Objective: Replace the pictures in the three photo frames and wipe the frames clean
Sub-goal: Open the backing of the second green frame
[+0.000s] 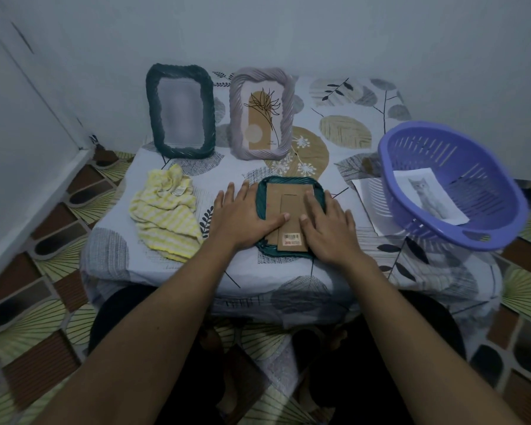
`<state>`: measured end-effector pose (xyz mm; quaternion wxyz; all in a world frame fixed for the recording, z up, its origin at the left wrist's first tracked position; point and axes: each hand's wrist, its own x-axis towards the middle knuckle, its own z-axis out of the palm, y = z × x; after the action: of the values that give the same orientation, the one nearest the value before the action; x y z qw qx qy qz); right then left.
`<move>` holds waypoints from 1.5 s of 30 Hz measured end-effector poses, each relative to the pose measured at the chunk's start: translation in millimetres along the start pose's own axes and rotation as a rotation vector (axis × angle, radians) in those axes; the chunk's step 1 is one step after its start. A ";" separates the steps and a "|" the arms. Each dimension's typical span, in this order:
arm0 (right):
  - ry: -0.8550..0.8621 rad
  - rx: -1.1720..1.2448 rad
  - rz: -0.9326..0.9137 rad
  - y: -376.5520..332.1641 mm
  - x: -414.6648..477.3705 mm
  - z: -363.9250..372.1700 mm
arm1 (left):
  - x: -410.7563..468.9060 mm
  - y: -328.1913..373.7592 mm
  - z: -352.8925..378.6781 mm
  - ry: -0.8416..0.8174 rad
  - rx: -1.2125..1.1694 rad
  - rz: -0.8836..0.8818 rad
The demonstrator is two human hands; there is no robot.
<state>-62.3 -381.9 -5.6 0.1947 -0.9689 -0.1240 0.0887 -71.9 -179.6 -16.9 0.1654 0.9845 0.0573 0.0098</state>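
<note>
"Cardboard side up, was it?"

"Yes. The flat frame (285,180) lay face down on the counter (344,167), its brown backing (275,197) and stand (292,207) uppermost. Both hands rested on it, the left hand (242,216) over the left rim and the right hand (330,231) over the right. The fingers (244,194) were straight and slightly spread, gripping nothing, and the thumbs nearly met on the backing."

"So what was the step?"

"Getting the backing off, I judged, or pressing it home. I could not tell which, since the picture side was hidden. No clips or tabs showed either."

"How would you have done it well?"

"Kept the palms pinning the rim so the frame could not skid on the counter, and let the thumbs alone hunt for the catches. Lifted the backing evenly, not by the stand, which looked like thin card and would crease. Left the glass side down until the backing came free."

"And the supplies?"

"Close by. The yellow cloth (163,216) lay bunched just left of the frame, ready for wiping. The basket (436,148) sat to its right with a cat print (423,194) inside and another sheet (367,194) under it. Behind the frame stood the dark frame (180,111) and the lilac frame (262,113), upright and apart from the hands."

"Any risk?"

"Pressing hard on the middle might have flexed the backing against the glass."
</note>
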 end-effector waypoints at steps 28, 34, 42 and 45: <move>0.097 -0.077 -0.012 0.2 -3.5 8.7 | -67.3 -24.3 -8.5 0.046 -0.417 0.378; 0.109 -0.080 -0.016 0.3 -3.4 8.9 | -66.7 -24.2 -7.3 0.026 -0.429 0.422; 0.110 -0.070 -0.018 0.6 -3.4 9.1 | -66.2 -21.9 -9.3 -0.012 -0.404 0.458; 0.115 -0.067 -0.022 0.8 -3.6 9.1 | -64.9 -22.9 -8.7 -0.035 -0.399 0.464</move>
<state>-67.6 -380.4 -13.7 0.1697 -0.9770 -0.1264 0.0264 -139.2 -162.9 -16.2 0.3496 0.9194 -0.1753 0.0413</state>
